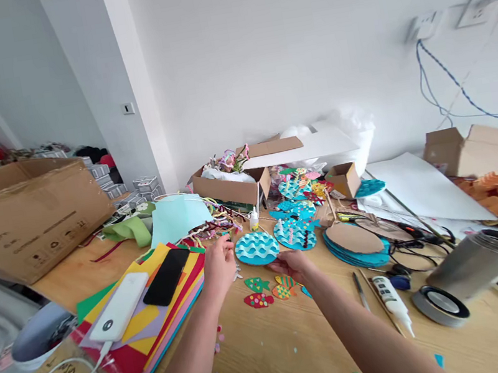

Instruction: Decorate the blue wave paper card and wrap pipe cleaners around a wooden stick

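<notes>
A round blue disc with pale wavy strips is held slightly tilted over the table. My right hand grips its lower right edge between thumb and fingers. My left hand is just left of the disc, apart from it, with fingers curled in a pinch; what they hold, if anything, is too small to make out. Below the disc lie small decorated paper fish, among them a red dotted fish and a green fish. Behind stands a small glue bottle. Another decorated blue disc lies to the right.
Coloured sheets carry a black phone and a white power bank on the left. At right are stacked cardboard discs, a white glue tube and a metal flask. A craft box stands behind.
</notes>
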Motion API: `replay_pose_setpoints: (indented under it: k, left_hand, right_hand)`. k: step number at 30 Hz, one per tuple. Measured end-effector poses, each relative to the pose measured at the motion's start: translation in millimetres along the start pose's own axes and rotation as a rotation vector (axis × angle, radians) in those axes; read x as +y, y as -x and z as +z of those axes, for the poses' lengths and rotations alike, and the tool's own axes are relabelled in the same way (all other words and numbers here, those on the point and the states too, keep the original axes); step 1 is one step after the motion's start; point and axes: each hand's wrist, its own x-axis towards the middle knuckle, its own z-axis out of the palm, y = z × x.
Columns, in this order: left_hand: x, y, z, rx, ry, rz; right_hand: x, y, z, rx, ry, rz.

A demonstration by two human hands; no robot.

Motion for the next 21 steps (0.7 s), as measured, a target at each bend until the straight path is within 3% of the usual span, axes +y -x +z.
replay_pose_setpoints:
  k: [7, 12, 18, 21]
  left_hand:
    - [4.3, 42.9, -39.8, 0.112, 0.412, 0.022]
    - [-5.9, 67.1, -65.7, 0.151, 0.5, -0.061]
    - [-17.9, 99.4, -85.0, 0.181, 0.414, -0.165]
    - [-23.1, 132.2, -74.1, 0.049, 0.405, -0.21]
  right_hand:
    - [-3.8, 10.5, -6.8, 0.023, 0.173, 0.009]
    - [-11.1, 25.6, -13.1, 0.063, 0.336, -0.035]
    - [-35.5, 66.1, -14.0, 0.013, 0.373, -0.322]
    - [-53.1, 99.1, -11.8, -0.037, 0.328, -0.478]
